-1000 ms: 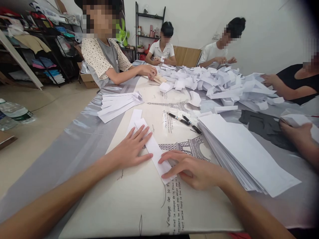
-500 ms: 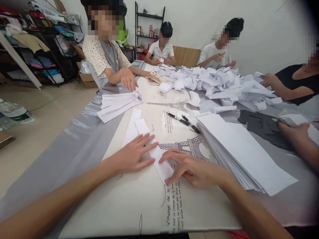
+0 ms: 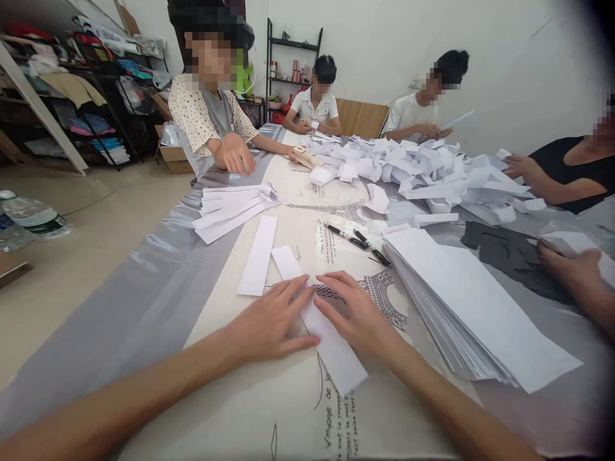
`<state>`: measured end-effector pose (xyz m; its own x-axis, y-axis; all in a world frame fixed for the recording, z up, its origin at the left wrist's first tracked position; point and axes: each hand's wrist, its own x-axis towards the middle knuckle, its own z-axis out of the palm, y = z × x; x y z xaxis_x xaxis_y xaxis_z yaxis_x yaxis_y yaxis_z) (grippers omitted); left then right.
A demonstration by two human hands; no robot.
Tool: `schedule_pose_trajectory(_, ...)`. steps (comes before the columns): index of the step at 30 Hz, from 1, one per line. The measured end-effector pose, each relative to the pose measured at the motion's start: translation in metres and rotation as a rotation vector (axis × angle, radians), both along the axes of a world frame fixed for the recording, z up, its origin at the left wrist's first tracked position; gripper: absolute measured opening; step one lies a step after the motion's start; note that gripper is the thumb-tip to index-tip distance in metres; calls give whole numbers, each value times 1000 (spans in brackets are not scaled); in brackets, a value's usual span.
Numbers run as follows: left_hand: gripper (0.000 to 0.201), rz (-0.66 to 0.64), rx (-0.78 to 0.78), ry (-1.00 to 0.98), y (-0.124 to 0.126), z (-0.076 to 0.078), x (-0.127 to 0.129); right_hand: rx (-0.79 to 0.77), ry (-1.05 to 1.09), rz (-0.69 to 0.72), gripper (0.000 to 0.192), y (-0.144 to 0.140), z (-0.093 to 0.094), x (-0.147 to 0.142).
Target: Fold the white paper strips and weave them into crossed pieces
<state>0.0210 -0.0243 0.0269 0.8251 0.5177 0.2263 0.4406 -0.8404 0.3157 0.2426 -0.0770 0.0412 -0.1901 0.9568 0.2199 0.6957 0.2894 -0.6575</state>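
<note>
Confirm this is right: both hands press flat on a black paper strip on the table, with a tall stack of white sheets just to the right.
Not quite. The head view shows the paper strip is white, not black. The rest stands: the left hand and right hand both press flat on it on the table, and the stack of white sheets lies just to the right.

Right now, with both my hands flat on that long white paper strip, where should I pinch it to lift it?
Probably the near end of the paper strip: it juts out bare toward you past the left hand and right hand. Come from the near right edge, since it lies flat on the table.
</note>
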Motion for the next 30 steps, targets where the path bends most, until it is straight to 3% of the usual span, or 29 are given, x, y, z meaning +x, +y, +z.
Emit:
schedule_pose_trajectory(5,59,99,-91,-117,-7,-9,8,-67,-70,-32,29,1,-11,-6)
schedule_pose_trajectory(10,91,256,92,-50,1,-13,4,-73,53,-39,48,1,-15,-11)
schedule_pose_trajectory(13,94,304,128,-38,0,-13,3,-78,110,3,50,1,-15,-13)
schedule_pose_trajectory(22,67,176,37,-101,2,-5,-4,-228,157,233,51,-2,3,-11)
schedule_pose_trajectory(26,59,179,-29,-99,2,-1,-8,-161,18,219,48,3,6,-11)
schedule_pose_trajectory(30,67,193,-24,-112,3,0,-8,-47,-108,260,47,12,4,-12)
